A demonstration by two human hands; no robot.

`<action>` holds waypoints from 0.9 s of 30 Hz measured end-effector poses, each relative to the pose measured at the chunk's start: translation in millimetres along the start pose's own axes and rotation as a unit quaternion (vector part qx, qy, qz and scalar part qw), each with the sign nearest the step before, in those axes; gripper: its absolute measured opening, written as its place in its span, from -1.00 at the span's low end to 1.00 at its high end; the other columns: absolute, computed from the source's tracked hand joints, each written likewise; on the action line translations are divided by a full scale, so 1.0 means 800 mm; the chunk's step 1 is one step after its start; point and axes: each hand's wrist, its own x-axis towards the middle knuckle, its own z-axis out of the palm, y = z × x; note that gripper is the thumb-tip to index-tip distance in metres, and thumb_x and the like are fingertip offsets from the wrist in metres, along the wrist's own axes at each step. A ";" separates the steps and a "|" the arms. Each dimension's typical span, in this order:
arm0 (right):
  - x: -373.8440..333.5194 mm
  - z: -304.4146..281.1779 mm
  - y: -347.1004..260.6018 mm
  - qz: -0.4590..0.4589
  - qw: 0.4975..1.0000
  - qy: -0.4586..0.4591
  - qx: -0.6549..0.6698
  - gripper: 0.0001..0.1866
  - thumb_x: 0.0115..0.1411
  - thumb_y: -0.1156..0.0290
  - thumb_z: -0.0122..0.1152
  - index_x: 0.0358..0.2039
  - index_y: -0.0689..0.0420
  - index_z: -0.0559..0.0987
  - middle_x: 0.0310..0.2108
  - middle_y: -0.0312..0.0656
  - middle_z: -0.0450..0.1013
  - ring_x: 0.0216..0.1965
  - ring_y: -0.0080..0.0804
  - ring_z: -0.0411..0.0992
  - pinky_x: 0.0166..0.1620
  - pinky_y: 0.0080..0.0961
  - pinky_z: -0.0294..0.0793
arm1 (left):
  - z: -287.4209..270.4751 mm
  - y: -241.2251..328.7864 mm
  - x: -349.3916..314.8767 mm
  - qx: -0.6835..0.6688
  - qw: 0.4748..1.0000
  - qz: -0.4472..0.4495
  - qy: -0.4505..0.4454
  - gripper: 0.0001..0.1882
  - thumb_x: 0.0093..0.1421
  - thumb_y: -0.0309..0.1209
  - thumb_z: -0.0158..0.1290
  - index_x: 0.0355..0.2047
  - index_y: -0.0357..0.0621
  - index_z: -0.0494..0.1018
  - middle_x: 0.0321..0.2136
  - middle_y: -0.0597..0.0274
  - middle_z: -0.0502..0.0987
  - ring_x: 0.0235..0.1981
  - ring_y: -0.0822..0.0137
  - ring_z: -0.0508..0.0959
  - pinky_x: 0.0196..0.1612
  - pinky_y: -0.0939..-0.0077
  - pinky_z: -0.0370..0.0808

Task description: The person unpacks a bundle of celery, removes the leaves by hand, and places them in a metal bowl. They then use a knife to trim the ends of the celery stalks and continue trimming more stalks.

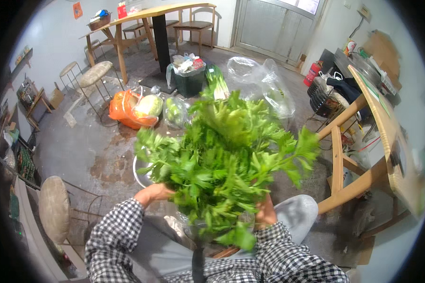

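A big leafy bunch of green celery (217, 160) fills the middle of the view, raised in front of my knees. My left hand (155, 193) reaches into its left side, and my right hand (267, 210) grips it from the lower right. Leaves cover the fingers of both hands, and the stalks are mostly hidden too. Some leaf edges are smeared by motion. Part of a white rim (135, 170), like that of a basin, shows behind the leaves near my left hand.
Ahead on the floor are an orange bag (123, 111), a pale cabbage (148, 106), bagged green vegetables (174, 112), green onions (218, 85), a dark bin (190, 82) and clear plastic bags (274, 89). A stool (54, 203) stands left; a tilted wooden table (382, 141) stands right.
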 end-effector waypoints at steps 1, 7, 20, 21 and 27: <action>-0.005 0.017 -0.001 -0.007 1.000 -0.021 -0.004 -0.54 0.23 0.09 0.11 0.02 0.12 0.41 -0.02 -0.21 0.41 0.01 -0.27 0.36 0.09 -0.22 0.33 | -0.003 -0.002 -0.001 0.000 0.999 -0.016 -0.040 -0.60 0.36 -0.24 -0.15 0.15 -0.04 0.38 0.13 0.13 0.42 0.09 0.17 0.44 0.08 0.32 0.42; -0.036 0.107 0.000 -0.026 0.992 -0.122 -0.014 -0.59 0.21 0.14 0.12 -0.03 0.12 0.44 -0.07 -0.21 0.43 -0.03 -0.26 0.37 0.06 -0.22 0.34 | 0.073 0.011 -0.006 -0.033 0.983 0.042 0.176 -0.59 0.30 -0.24 -0.04 0.10 -0.11 0.37 0.05 0.08 0.46 0.04 0.15 0.46 0.11 0.24 0.42; -0.133 0.299 0.089 -0.119 0.919 -0.374 0.020 -0.71 0.16 0.24 0.16 -0.16 0.11 0.51 -0.20 -0.20 0.47 -0.12 -0.23 0.39 -0.01 -0.21 0.36 | 0.031 0.016 -0.093 -0.064 0.823 0.055 0.562 -0.56 0.09 -0.51 0.17 0.02 -0.26 0.42 -0.09 0.09 0.54 -0.11 0.24 0.54 -0.01 0.31 0.49; -0.138 0.308 0.094 -0.205 0.907 -0.367 0.000 -0.72 0.16 0.24 0.16 -0.17 0.11 0.51 -0.21 -0.20 0.47 -0.12 -0.23 0.39 -0.01 -0.21 0.36 | 0.022 0.020 -0.096 -0.174 0.825 0.020 0.537 -0.56 0.06 -0.52 0.17 0.00 -0.27 0.43 -0.12 0.10 0.55 -0.13 0.25 0.54 -0.02 0.33 0.49; -0.137 0.308 0.078 -0.376 0.676 -0.303 -0.557 -0.34 0.07 0.03 0.18 0.11 0.18 0.41 0.20 0.04 0.27 0.24 0.12 0.12 0.23 0.08 0.14 | -0.006 0.013 -0.078 -0.356 0.748 0.034 0.559 -0.69 0.09 -0.47 0.13 -0.13 -0.29 0.50 -0.24 0.21 0.55 -0.23 0.36 0.52 -0.17 0.46 0.49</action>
